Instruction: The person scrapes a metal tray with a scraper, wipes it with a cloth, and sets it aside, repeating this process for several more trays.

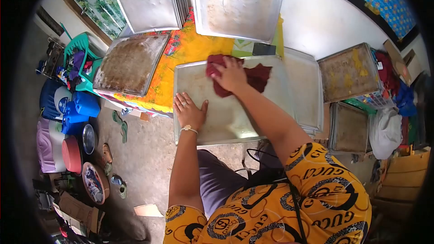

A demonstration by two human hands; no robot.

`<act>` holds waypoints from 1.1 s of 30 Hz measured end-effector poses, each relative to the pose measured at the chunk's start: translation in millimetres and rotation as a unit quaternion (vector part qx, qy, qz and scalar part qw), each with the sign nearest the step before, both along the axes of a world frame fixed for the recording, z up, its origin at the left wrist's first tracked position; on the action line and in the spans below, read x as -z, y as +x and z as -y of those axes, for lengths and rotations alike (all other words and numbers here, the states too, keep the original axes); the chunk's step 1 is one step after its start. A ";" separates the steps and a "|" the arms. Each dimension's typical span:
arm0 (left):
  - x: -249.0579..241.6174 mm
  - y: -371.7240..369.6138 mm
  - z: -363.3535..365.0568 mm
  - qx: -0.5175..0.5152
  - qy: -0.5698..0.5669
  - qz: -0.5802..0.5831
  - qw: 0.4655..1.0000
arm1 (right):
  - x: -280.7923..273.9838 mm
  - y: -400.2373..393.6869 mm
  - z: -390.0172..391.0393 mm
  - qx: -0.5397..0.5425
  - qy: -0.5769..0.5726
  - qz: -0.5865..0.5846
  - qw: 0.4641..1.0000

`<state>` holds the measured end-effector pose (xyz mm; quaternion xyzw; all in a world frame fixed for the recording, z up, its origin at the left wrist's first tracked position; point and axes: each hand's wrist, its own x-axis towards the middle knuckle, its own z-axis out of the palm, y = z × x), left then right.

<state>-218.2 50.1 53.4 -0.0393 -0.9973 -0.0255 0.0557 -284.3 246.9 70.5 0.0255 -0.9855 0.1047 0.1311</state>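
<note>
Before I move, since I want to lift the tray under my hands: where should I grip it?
Likely by the near rim of the tray, left hand and right hand coming from your side. That edge is slightly raised and seems to jut past the yellow table cover, leaving room underneath. The right hand would first leave the red cloth.

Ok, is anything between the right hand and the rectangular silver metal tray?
Yes: a crumpled dark-red cloth lies under the right hand, over the far part of the tray. Nothing visible separates the left hand from the tray.
</note>
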 end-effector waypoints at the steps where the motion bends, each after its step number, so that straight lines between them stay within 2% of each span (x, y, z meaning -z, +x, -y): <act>1: 1.6 0.3 0.5 0.000 0.002 0.003 1.000 | -6.6 9.4 -21.6 0.026 -0.006 0.007 1.000; 3: -0.4 0.8 -0.5 -0.003 -0.011 0.015 1.000 | -0.7 20.1 -68.2 0.082 -0.008 0.002 0.997; 6: -4.1 2.1 -2.6 -0.007 -0.011 0.023 1.000 | -26.7 44.5 -126.4 0.190 0.033 0.077 0.978; 8: -6.6 1.6 -3.4 -0.013 0.001 0.041 0.999 | -35.9 52.3 -156.4 0.214 0.043 0.094 0.971; 11: -9.1 1.3 -7.6 -0.031 0.013 0.049 0.998 | -42.5 63.6 -174.0 0.257 -0.004 0.134 0.957; 18: -7.4 -0.6 -22.2 -0.094 0.011 0.046 0.994 | -41.1 155.9 -165.5 0.177 0.019 0.115 0.977; 25: -14.7 -2.0 -28.2 -0.118 0.006 0.084 0.989 | -50.9 276.0 -151.5 0.109 0.021 0.168 0.980; 31: -17.1 -4.7 -24.8 -0.102 0.034 0.103 0.989 | -82.2 334.3 -154.7 0.057 0.014 0.242 0.969; 32: -21.2 -2.7 -21.9 -0.091 0.050 0.089 0.991 | -99.3 335.7 -159.8 0.062 0.012 0.303 0.951; 33: -24.8 -4.9 -9.7 -0.019 0.121 0.096 0.988 | -104.2 337.6 -166.2 0.076 -0.028 0.303 0.950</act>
